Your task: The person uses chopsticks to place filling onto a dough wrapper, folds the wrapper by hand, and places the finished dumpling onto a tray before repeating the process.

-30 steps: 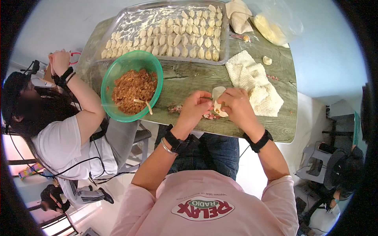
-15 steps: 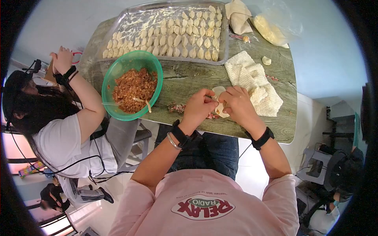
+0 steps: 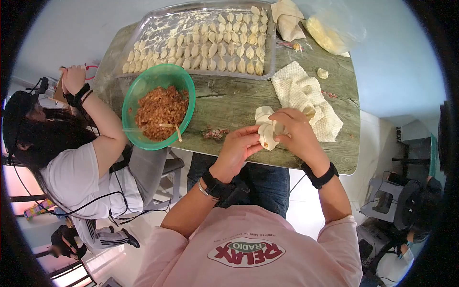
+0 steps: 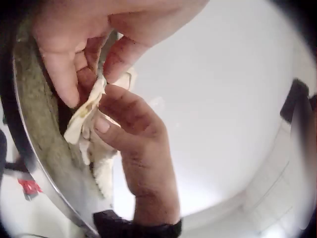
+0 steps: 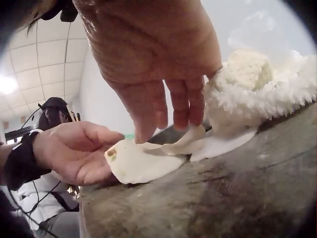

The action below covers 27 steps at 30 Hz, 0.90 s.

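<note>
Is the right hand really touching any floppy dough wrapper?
Touching. In the left wrist view, the right hand has its thumb right against a dough wrapper, with no gap.

Pink T-shirt, wearer's side of left hand and right hand: logo reads "RELAX" and "RADIO", upside down in head view. Small line, hand side of logo, too blurred.

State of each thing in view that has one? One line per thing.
Dough wrapper: unsealed, bits of filling near one edge
Left hand: holds the wrapper's edge
Right hand: pinches curled dough
Green bowl: open, partly full of brown filling
Tray: partly filled, floury where bare
Dumplings: folded, in rows
Cloth: rumpled
Plastic bag: pale contents, closure unclear
</note>
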Each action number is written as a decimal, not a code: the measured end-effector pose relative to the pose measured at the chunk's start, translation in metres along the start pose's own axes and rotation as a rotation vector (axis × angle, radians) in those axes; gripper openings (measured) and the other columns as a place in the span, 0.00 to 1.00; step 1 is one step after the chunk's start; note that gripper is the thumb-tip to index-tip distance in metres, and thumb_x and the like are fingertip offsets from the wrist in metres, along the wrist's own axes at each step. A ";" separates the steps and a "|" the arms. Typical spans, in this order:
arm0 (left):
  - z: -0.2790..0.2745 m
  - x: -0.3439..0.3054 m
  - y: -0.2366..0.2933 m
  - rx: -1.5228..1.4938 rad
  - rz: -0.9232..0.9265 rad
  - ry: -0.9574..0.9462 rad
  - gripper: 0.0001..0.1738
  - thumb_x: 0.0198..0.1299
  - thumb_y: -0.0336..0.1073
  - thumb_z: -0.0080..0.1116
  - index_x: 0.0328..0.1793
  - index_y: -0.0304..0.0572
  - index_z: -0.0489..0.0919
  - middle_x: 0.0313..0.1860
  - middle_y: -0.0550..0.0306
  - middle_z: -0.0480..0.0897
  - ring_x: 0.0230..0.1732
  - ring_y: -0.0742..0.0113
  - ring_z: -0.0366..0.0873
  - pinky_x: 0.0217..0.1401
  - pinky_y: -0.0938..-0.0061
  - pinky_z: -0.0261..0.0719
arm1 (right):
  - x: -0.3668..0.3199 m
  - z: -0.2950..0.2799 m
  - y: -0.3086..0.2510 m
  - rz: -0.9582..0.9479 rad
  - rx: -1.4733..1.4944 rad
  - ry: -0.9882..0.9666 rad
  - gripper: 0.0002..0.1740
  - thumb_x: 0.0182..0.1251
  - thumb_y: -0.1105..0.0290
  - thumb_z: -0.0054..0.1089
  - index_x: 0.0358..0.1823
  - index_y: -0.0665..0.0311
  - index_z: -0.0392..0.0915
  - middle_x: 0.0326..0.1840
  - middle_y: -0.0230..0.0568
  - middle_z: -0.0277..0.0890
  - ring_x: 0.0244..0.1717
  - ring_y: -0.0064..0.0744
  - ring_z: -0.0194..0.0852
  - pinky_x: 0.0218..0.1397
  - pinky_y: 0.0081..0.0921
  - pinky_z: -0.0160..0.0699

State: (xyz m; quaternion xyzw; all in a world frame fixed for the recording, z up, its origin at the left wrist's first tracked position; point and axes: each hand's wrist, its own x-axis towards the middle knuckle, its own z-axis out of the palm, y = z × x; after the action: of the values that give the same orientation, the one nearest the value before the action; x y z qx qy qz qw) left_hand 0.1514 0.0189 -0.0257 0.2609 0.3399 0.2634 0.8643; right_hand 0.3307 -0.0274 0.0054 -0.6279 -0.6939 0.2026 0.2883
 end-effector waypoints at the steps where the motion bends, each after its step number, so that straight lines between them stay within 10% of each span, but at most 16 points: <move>1: 0.001 0.000 0.000 -0.003 0.000 0.000 0.19 0.59 0.31 0.54 0.55 0.28 0.72 0.45 0.52 0.79 0.44 0.66 0.80 0.50 0.75 0.79 | -0.001 -0.002 -0.002 -0.007 -0.004 0.010 0.27 0.35 0.81 0.67 0.44 0.61 0.74 0.48 0.43 0.72 0.52 0.48 0.67 0.57 0.37 0.64; 10: -0.004 0.008 -0.009 0.939 0.342 0.182 0.09 0.55 0.31 0.62 0.39 0.35 0.79 0.31 0.58 0.81 0.31 0.76 0.77 0.34 0.81 0.75 | -0.014 0.001 -0.004 0.011 0.047 0.103 0.23 0.39 0.80 0.67 0.43 0.63 0.76 0.46 0.43 0.74 0.50 0.48 0.69 0.54 0.37 0.68; 23: -0.023 -0.012 0.001 0.298 0.472 0.297 0.06 0.60 0.33 0.56 0.41 0.41 0.75 0.36 0.64 0.79 0.39 0.77 0.74 0.45 0.81 0.71 | -0.011 0.005 -0.021 0.063 0.195 0.184 0.19 0.49 0.78 0.64 0.46 0.64 0.76 0.46 0.46 0.75 0.48 0.48 0.72 0.52 0.32 0.71; 27: -0.021 -0.022 0.009 -0.151 0.223 0.280 0.08 0.64 0.37 0.52 0.44 0.43 0.73 0.44 0.60 0.79 0.46 0.72 0.77 0.50 0.75 0.74 | 0.002 0.015 -0.027 0.178 0.379 0.074 0.17 0.52 0.80 0.62 0.46 0.67 0.76 0.46 0.42 0.76 0.49 0.36 0.73 0.53 0.27 0.70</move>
State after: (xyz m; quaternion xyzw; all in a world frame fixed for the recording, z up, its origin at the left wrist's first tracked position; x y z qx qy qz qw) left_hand 0.1197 0.0179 -0.0235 0.1921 0.4051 0.4163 0.7910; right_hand 0.3007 -0.0282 0.0117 -0.6283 -0.5741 0.3309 0.4077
